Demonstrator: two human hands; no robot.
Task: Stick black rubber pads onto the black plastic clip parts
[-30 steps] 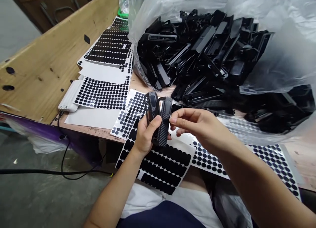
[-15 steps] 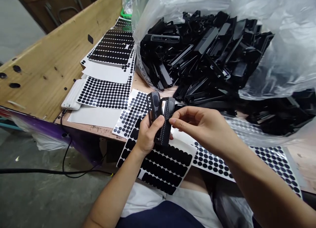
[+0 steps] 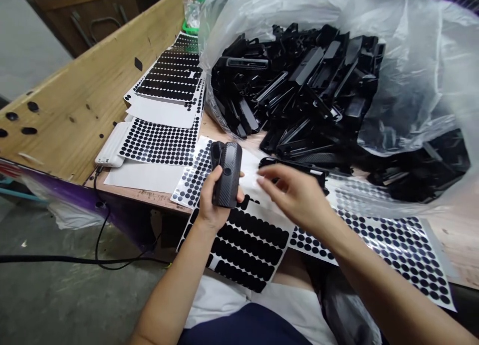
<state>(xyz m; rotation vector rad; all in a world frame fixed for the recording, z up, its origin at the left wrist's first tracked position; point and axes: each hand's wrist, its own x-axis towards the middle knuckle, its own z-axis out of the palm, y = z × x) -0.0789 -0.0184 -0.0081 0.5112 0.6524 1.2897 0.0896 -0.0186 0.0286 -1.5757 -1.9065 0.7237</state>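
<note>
My left hand (image 3: 209,208) is closed around a black carbon-pattern plastic housing (image 3: 226,174), held upright over the table's near edge. My right hand (image 3: 295,195) hovers just right of it with fingers loosely spread and slightly blurred, holding nothing I can see. Under both hands lies a sheet of black oval stickers (image 3: 249,245). A sheet of small round black stickers (image 3: 389,245) spreads out to the right.
A big clear plastic bag (image 3: 411,61) full of black plastic parts (image 3: 299,90) fills the back of the table. More sticker sheets (image 3: 164,110) and a white power bank (image 3: 110,150) lie at left beside a wooden board (image 3: 75,95). A black cable (image 3: 97,235) hangs to the floor.
My left hand turned the housing so its closed back faces me. My right hand let go of it and drew away to the right, fingers opening.
</note>
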